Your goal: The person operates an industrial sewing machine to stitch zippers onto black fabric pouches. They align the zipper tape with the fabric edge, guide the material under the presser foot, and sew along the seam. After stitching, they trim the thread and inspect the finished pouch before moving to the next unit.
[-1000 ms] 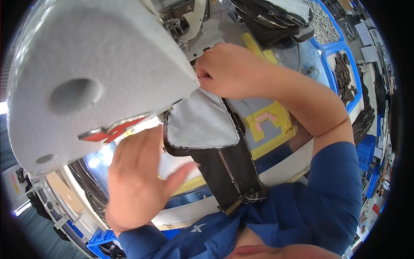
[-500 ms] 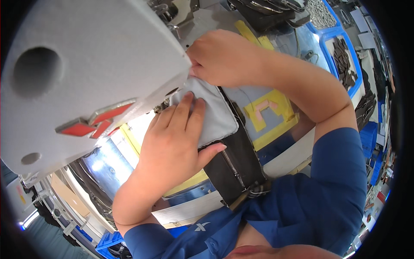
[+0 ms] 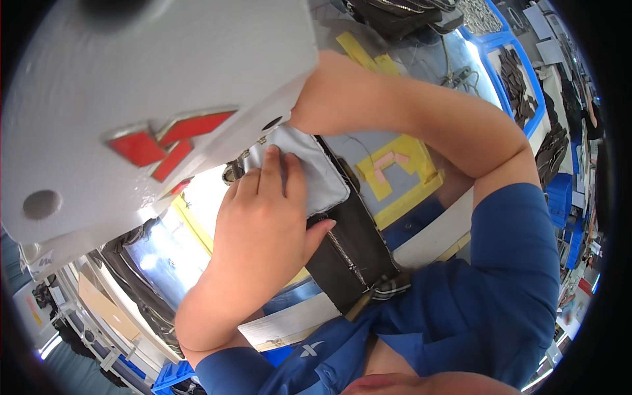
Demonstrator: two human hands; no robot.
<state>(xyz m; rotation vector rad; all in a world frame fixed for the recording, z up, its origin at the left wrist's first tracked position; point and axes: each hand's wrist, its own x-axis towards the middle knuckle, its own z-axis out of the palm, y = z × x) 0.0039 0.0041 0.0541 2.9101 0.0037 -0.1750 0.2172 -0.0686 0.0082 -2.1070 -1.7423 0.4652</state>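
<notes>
My left hand [image 3: 263,217] is open, fingers spread flat on a light grey lining piece [image 3: 322,184] with a stitched edge. Beneath and below it lies a dark fabric piece [image 3: 329,276] with a metal zipper [image 3: 342,253]. My right hand [image 3: 336,92] is at the upper edge of the lining, its fingers hidden behind the large grey sewing machine head [image 3: 164,59], which also hides the needle area. The machine has a red emblem [image 3: 171,141] on its side.
Dark zippered pieces [image 3: 401,13] lie at the top, beside blue trays of metal parts [image 3: 477,13] and dark pieces [image 3: 513,79]. Yellow tape [image 3: 405,194] marks the worktable at right. A blue crate [image 3: 174,376] stands low left; another [image 3: 559,197] stands at right.
Since a second ago my left hand has moved up and right from beside the fabric onto the lining. My right hand's fingers have become hidden behind the machine head as the view shifted.
</notes>
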